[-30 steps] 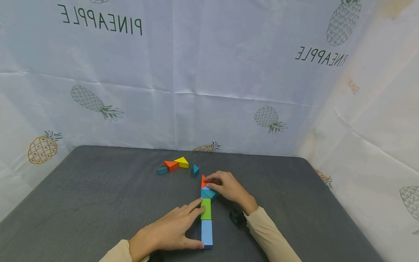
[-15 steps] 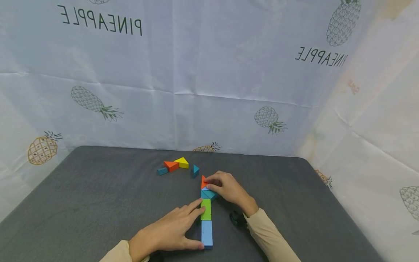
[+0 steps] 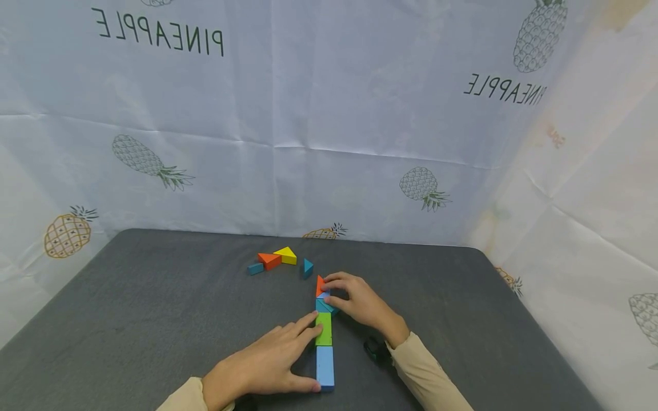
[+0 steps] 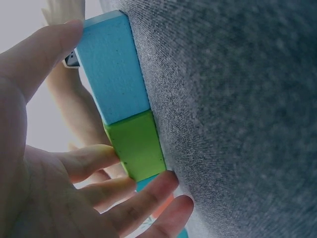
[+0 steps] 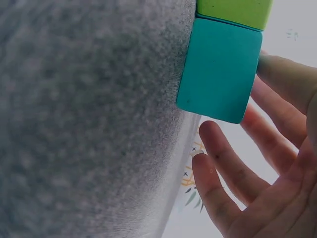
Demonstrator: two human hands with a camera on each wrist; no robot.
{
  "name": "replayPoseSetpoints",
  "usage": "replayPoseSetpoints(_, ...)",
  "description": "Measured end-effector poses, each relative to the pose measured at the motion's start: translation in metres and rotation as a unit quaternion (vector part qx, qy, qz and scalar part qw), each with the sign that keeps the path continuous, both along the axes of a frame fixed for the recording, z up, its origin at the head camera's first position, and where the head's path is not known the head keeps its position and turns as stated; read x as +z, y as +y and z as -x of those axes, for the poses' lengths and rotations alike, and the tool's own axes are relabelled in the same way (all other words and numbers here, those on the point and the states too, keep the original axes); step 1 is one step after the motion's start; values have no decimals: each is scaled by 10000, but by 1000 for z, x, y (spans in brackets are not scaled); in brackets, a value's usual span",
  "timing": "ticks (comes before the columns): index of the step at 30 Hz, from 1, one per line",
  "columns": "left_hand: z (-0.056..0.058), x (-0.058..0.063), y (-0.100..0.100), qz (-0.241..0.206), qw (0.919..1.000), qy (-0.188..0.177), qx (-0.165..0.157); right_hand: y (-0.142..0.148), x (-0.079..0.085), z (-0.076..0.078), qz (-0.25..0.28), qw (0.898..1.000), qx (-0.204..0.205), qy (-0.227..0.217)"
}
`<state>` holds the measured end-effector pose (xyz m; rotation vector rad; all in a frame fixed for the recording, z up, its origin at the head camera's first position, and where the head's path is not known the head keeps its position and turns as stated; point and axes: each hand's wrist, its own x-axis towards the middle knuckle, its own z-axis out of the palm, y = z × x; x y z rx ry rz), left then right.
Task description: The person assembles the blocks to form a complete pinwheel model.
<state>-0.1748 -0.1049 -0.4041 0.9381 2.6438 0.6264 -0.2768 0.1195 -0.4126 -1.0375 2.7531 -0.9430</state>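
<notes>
Touching light-blue block [image 4: 114,69]: green block [image 4: 137,146]

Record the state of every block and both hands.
Left hand: fingers spread, touching row
Right hand: fingers bent, touching row
Light blue block: in row, nearest
Green block: in row
Teal triangles: in row
Light blue triangle: partly hidden
Near orange triangle: ends row
Far orange triangle: loose
Yellow triangle: loose
Small blue block: loose
Blue triangle: loose
</notes>
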Motion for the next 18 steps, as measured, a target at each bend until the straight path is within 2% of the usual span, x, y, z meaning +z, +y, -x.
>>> replayPoseSetpoints(12,0,0,0,29,9997,-230,49,0,2,-2,-61,9998,157,-124)
replayPoseSetpoints(18,1,2,-2,-96,9993,-337,95,-1,2,-2,-55,9996,219,-176)
